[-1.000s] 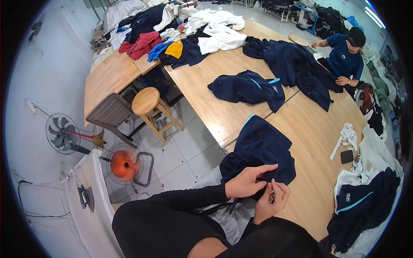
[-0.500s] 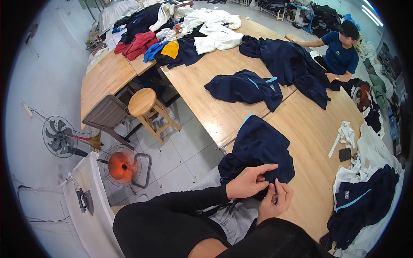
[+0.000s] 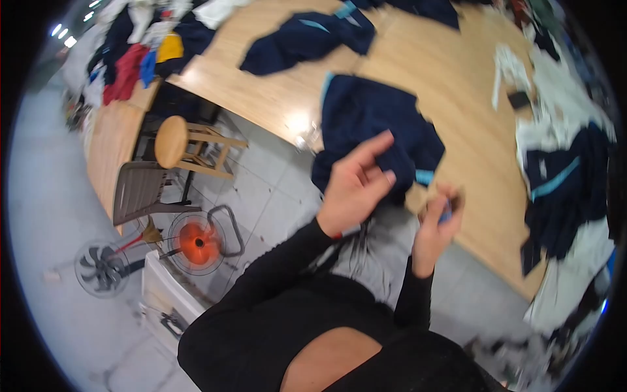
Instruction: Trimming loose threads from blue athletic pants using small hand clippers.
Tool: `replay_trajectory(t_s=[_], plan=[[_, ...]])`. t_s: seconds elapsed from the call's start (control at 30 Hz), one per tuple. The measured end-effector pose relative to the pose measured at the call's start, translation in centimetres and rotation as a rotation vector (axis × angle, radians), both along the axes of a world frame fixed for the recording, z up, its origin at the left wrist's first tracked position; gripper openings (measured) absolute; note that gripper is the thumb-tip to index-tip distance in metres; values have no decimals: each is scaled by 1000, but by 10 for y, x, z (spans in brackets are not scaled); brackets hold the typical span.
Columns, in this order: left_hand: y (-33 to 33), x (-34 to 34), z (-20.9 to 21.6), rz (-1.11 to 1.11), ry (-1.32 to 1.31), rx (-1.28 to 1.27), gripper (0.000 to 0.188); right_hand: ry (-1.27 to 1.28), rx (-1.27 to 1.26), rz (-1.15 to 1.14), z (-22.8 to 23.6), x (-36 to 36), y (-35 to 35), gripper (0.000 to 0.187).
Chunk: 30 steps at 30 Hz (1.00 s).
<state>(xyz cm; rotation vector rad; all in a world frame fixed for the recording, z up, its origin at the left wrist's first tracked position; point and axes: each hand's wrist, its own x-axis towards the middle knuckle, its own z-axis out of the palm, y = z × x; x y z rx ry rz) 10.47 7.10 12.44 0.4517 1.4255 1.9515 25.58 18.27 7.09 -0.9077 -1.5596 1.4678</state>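
Observation:
A navy garment (image 3: 372,117) with light blue trim lies in a heap at the table's near edge. Over its near part is my left hand (image 3: 356,179), index finger and thumb spread apart, nothing visible between them. A bit of light blue trim (image 3: 424,177) shows at the garment's right side. To the right of that, apart from the cloth, my right hand (image 3: 434,228) has its fingers closed around a small blue item (image 3: 446,212). Motion blur hides what kind of thing it is.
Another navy garment (image 3: 307,39) lies farther back on the wooden table (image 3: 470,150). White cloth (image 3: 555,124), a small dark square (image 3: 519,100) and more navy clothing (image 3: 568,189) are at the right. A stool (image 3: 171,144), chair (image 3: 140,193) and orange fan (image 3: 198,243) stand left.
My hands have come apart: the left has let go of the garment, and the right has moved off it to the right. The view has turned, and the co-worker has left it.

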Motion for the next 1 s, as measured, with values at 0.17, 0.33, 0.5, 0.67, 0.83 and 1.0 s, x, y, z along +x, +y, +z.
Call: replay_trajectory(t_s=[0.17,0.33,0.5,0.67,0.83,1.0], plan=[[2,-1,-6,-57,-51,8,69,65,-312,144,20,12,-12,30],[0,10,-6,-93,-58,-21,69,-130,106,97,17,7,-34,29],[-1,22,7,-50,-56,-30,69,-169,135,90,16,8,-36,36],[-7,22,2,-92,36,-36,70,-177,154,51,14,9,-32,32],[-9,22,-5,-99,106,-22,71,-179,226,28,18,4,-33,31],[-5,21,-7,-87,44,-17,72,-202,244,55,16,9,-28,28]])
